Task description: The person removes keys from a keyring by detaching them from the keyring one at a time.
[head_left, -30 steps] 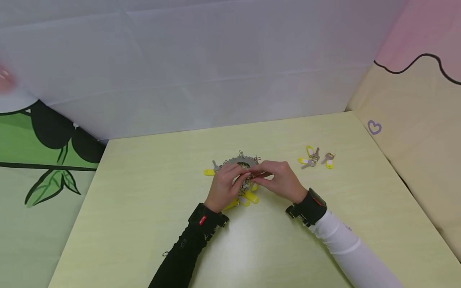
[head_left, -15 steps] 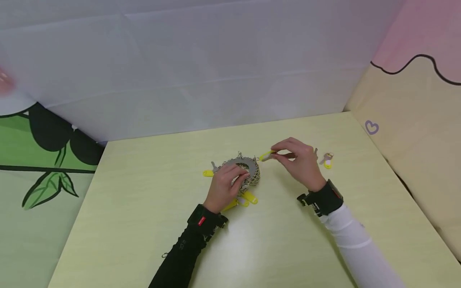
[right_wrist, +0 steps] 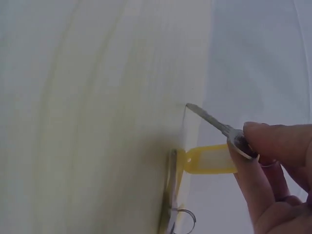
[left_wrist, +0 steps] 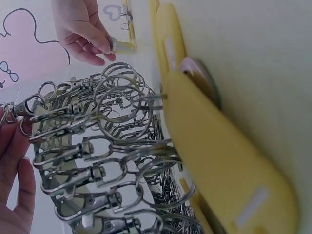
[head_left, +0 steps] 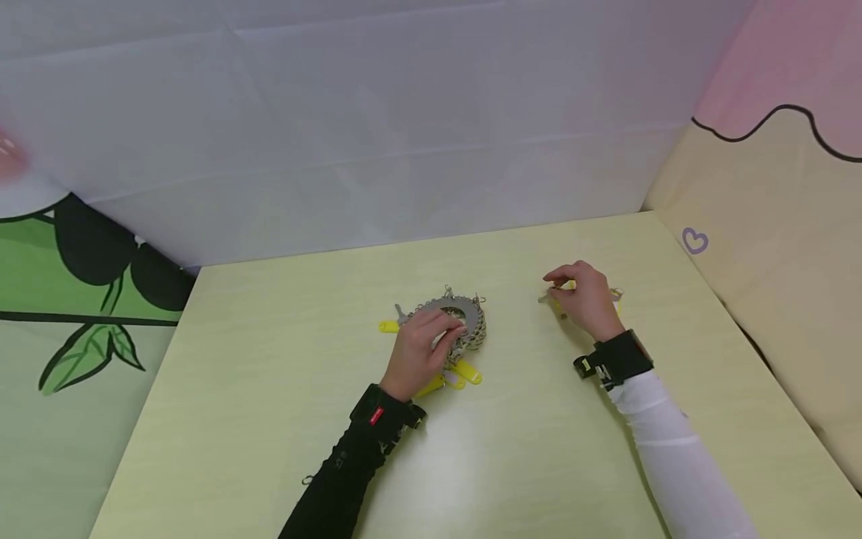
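Pinched in the fingertips of the right hand (head_left: 584,299), over the right part of the table (head_left: 269,382): a key (right_wrist: 239,141). Looks silvery, with a narrow blade pointing away from the fingers and a broader, rounded head; shows just beside a yellow tag (right_wrist: 212,160) with a pale label. With the left hand (head_left: 419,350), grips a clip (left_wrist: 20,108) at the flat grey ring (head_left: 446,301), well apart from the key, thumb and finger close together. Counted: one key in the right fingertips; at least six metal clips round the ring; four yellow tags (head_left: 468,371) fanned about it; near the right hand, a second tag (right_wrist: 180,168), edge-on.
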`<state>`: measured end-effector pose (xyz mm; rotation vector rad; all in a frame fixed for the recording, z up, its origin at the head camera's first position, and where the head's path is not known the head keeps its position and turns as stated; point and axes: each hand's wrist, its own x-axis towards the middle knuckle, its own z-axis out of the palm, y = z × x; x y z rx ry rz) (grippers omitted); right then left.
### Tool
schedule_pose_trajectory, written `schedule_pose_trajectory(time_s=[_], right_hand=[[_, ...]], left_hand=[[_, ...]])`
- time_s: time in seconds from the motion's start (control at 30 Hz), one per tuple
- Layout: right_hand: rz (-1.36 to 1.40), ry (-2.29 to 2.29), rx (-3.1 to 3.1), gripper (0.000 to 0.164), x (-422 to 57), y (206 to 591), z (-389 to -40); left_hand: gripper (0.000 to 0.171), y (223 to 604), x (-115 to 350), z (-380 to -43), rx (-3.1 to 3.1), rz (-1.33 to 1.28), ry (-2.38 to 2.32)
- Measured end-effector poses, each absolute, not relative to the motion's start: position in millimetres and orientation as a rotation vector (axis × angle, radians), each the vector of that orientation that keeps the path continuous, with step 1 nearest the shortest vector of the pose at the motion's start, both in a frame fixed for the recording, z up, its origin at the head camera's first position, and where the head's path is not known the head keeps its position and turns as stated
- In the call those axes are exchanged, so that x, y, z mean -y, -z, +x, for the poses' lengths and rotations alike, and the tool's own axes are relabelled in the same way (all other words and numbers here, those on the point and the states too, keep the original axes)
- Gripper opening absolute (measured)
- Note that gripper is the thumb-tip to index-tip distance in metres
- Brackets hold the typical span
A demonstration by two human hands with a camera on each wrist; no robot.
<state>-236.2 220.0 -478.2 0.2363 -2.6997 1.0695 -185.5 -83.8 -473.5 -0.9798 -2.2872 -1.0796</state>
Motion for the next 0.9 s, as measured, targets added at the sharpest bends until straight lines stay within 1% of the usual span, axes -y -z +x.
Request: schedule_pose_trajectory(time_s=[0.4, 0.63, 0.9], right_hand=[[0.324, -1.157, 2.884, 0.020, -222.7, 486.5, -244.9], [0.402, -1.122, 2.947, 0.031, -219.4, 483.0, -244.4], [0.340, -1.087, 2.846, 0.026, -221.4, 479.2, -236.5]], left_hand=[[0.004, 471.6, 88.2, -184.0, 2.281, -0.966, 1.070], [0.004, 471.7, 90.2, -183.7, 2.261, -0.968, 1.076], [0.006, 477.1, 86.3, -187.3, 2.281, -1.019, 1.057]])
